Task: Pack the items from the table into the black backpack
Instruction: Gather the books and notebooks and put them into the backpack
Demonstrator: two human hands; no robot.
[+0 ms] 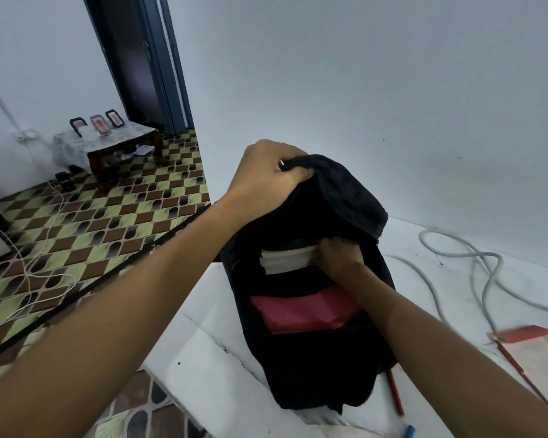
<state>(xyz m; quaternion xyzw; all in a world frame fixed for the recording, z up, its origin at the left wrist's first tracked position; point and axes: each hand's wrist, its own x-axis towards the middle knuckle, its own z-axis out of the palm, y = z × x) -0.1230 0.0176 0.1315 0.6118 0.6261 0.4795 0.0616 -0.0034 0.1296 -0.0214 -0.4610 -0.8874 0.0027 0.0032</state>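
My backpack (323, 368) stands on the white worktop (222, 358), close to its left edge, with the main compartment gaping toward me. My left hand (266, 175) is closed around the top of the flap (345, 191), fingers curled over the bunched black fabric and holding it up and back, a small metal bit showing at my fingertips. My right hand (340, 256) is down in the opening just under that lifted flap, fingers curled on the right end of a stack of white paper or books (285, 257) that sits edge-up inside the bag; I can't tell how firm that grip is, since the fabric hides the fingertips. Lower in the opening, nearer me, a red folder (301, 311) lies in the bag, partly crossed by my right wrist. On the worktop to the right of the bag, a pale cable (475, 263) loops about, well apart from the bag at its far end. Beyond my right forearm lies a clear pouch with a red top (525, 335), blurred. A red pencil (394, 393) lies just beside the bag's lower right corner, and a blue tip (408, 433) of something shows at the bottom edge. Off to the left the floor (92, 222) is checkered tile, with a thin white cord (26, 273) trailing over it and a low side table (114, 143) against the wall carrying three small frames.
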